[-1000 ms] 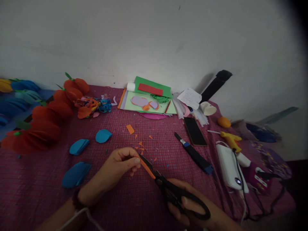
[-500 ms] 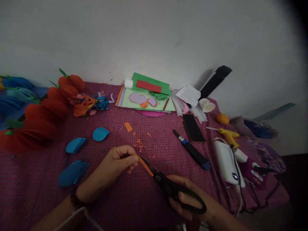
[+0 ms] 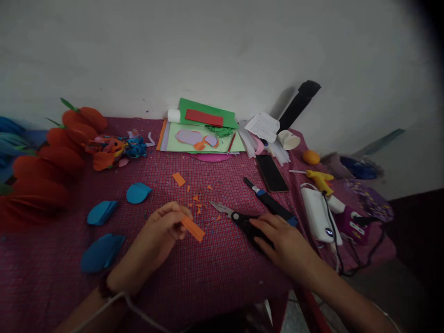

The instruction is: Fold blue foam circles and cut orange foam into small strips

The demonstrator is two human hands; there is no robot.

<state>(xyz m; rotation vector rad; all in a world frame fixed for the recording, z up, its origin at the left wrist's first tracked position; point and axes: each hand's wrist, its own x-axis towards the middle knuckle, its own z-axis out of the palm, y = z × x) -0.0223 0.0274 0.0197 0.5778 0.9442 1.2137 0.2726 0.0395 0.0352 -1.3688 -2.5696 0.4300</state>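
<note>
In my left hand, thumb and fingers are closed on one end of a folded orange paper strip, its free end pointing down and right. My right hand is palm down over the black handles of the scissors, thumb and fingers around them. The scissors lie on the tablecloth, blades together and pointing left. Small orange scraps are scattered by the blade tips, near a small orange rectangle. A blue-handled cutter lies just beyond my right hand.
Blue paper petals lie left, with red paper pumpkins behind. Sheets of coloured paper lie against the wall. Rightward are a phone, a yellow glue gun, a white power bank and cables.
The scissors have come away from the orange strip and now lie on the cloth, blades closed. My right hand has turned palm down over them. The view has shifted slightly right.
</note>
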